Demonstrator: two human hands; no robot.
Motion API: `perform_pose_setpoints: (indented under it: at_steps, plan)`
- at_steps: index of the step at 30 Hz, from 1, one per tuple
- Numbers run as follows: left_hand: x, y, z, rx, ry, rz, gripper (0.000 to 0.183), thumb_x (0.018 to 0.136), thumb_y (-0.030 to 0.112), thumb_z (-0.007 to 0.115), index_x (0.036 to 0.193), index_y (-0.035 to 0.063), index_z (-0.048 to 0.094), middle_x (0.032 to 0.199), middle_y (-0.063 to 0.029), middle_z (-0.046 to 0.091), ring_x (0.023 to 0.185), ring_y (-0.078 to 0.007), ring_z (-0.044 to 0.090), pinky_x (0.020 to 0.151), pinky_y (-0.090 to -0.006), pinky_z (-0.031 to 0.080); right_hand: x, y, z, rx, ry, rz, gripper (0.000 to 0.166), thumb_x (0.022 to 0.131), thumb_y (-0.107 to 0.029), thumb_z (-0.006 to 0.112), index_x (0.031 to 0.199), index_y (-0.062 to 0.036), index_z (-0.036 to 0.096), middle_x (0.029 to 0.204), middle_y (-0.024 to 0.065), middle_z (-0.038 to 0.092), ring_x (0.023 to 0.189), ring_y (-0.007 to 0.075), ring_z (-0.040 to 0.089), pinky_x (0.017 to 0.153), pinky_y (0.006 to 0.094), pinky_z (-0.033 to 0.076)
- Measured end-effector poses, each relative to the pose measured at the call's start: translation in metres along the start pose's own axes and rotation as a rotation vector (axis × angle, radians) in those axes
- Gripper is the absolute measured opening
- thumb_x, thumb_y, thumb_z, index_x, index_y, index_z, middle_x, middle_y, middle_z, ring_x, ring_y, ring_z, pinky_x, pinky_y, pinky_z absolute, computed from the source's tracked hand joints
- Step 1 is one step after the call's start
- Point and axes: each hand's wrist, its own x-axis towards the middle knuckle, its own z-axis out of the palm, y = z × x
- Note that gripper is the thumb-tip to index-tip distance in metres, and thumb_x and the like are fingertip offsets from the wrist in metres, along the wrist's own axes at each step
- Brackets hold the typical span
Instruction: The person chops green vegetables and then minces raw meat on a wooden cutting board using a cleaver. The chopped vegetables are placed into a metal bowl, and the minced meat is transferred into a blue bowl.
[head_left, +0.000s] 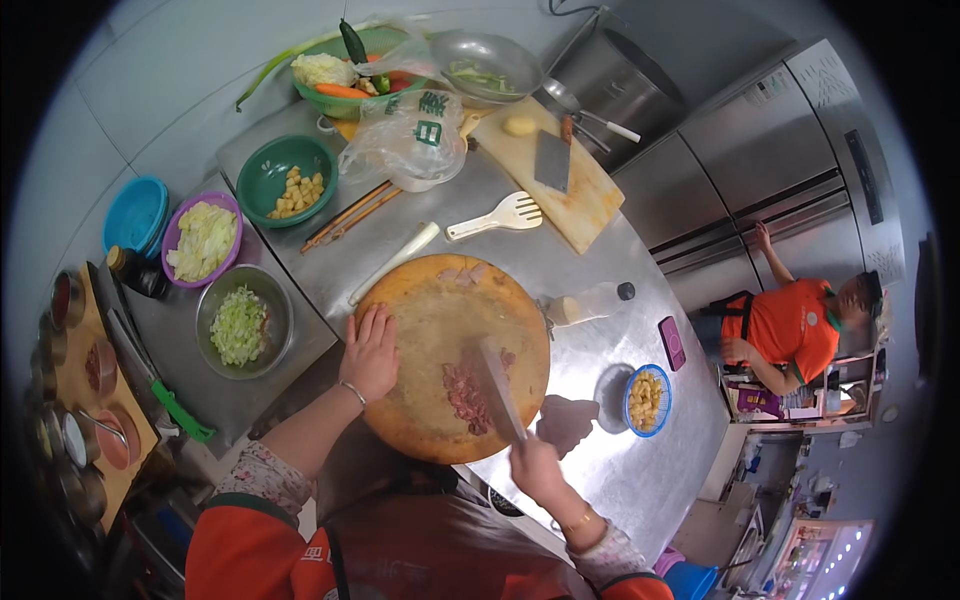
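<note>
My right hand (537, 471) grips the handle of a cleaver (499, 386), whose blade is over chopped red meat (465, 396) on a round wooden chopping block (420, 330). My left hand (371, 351) lies with its fingers on the block's left edge and holds nothing. A few thin pale pink slices (463, 275) sit near the block's far edge. A leek or scallion stalk (394, 262) lies beside the block at its upper left. Right of the block, a dark cloth or piece of meat (566, 422) rests on the steel table; I cannot tell which.
A metal bowl of chopped greens (244, 324) and a knife with a green handle (176, 409) are at left. A slotted spatula (499, 216), a bottle (592, 303) and a blue basket of yellow cubes (646, 400) surround the block. A person in orange (787, 322) stands by the steel refrigerator (757, 165).
</note>
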Motion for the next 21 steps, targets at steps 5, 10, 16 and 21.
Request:
perform_pose_setpoints:
  at_steps: [5, 10, 16, 21]
  plan:
    - [0.0, -0.002, 0.003, 0.024, 0.037, 0.033, 0.048, 0.082, 0.016, 0.056, 0.125, -0.002, 0.045, 0.14, -0.018, 0.034, 0.135, -0.0313, 0.025, 0.111, -0.0536, 0.016, 0.005, -0.014, -0.03, 0.044, -0.011, 0.024, 0.019, 0.085, -0.012, 0.054, 0.091, 0.0057, 0.054, 0.065, 0.0272, 0.058, 0.062, 0.0441, 0.058, 0.057, 0.0494, 0.048]
    - [0.004, 0.002, -0.001, 0.034, 0.037, 0.038, 0.049, 0.081, 0.016, 0.056, 0.125, -0.0023, 0.044, 0.14, -0.0181, 0.034, 0.135, -0.0315, 0.026, 0.111, -0.0541, 0.017, -0.005, 0.009, 0.01, -0.02, -0.029, -0.002, 0.016, 0.084, -0.011, 0.054, 0.088, 0.0044, 0.053, 0.063, 0.0268, 0.057, 0.059, 0.0446, 0.057, 0.056, 0.0515, 0.047]
    - [0.001, -0.004, 0.0, 0.043, 0.035, 0.03, 0.05, 0.082, 0.016, 0.056, 0.126, -0.0025, 0.043, 0.14, -0.0178, 0.033, 0.136, -0.0316, 0.025, 0.111, -0.0535, 0.018, -0.002, -0.036, -0.043, 0.065, -0.067, 0.071, 0.016, 0.086, -0.012, 0.053, 0.09, 0.0037, 0.054, 0.065, 0.0267, 0.058, 0.059, 0.0444, 0.058, 0.056, 0.0515, 0.047]
    - [-0.001, -0.001, 0.0, 0.024, 0.007, 0.02, 0.049, 0.081, 0.016, 0.056, 0.126, -0.0025, 0.043, 0.14, -0.0184, 0.034, 0.136, -0.0317, 0.025, 0.111, -0.0529, 0.017, -0.004, 0.011, 0.019, -0.08, -0.138, 0.03, 0.017, 0.085, -0.014, 0.054, 0.087, 0.0033, 0.054, 0.063, 0.0259, 0.058, 0.059, 0.0439, 0.058, 0.056, 0.051, 0.048]
